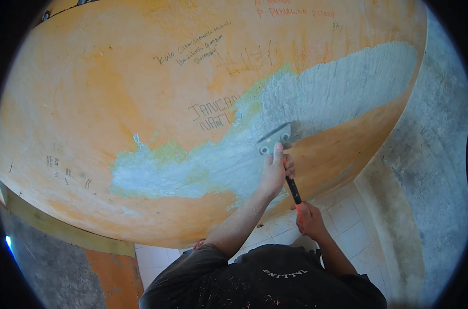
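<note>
A long-handled scraper with a wide grey metal blade (pixel 276 138) and a black and red handle (pixel 294 189) is pressed against the wall. My left hand (pixel 279 167) is closed round it just below the blade, the thumb lying along the blade's back. Lower down, my right hand (pixel 310 220) grips the red end of the handle. Around the blade, the orange-painted wall (pixel 141 92) shows a pale bluish-grey bared band (pixel 342 82) with ragged greenish edges. The band runs from the lower left to the upper right.
Handwritten marks cover parts of the orange paint. At the right, a bare grey wall (pixel 443 154) meets the orange one. White floor tiles (pixel 347 211) lie below, near my body. To the lower left are a grey surface (pixel 48 257) and an orange strip (pixel 113 278).
</note>
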Available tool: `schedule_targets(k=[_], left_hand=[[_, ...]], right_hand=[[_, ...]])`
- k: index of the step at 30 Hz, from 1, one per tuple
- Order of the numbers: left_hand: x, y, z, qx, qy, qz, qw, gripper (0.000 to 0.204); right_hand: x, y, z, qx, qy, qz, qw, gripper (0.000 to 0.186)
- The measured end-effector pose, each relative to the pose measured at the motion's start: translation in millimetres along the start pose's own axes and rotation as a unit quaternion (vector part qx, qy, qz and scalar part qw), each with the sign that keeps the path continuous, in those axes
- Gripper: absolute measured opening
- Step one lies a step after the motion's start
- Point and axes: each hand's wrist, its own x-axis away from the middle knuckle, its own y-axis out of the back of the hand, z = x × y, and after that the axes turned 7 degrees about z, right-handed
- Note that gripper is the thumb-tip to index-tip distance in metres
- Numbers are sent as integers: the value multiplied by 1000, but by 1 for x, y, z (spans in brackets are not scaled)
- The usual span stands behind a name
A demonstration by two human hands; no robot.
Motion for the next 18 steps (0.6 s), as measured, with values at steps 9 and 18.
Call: schedule_targets(k=[9, 18], left_hand=[[6, -4, -10, 14, 17, 2, 1000, 45], [5, -2, -14, 1, -5, -10, 1000, 45]], right_hand=[[5, -10, 9, 5, -12, 3, 1000, 42], [5, -8, 14, -20, -14, 32, 999, 42]])
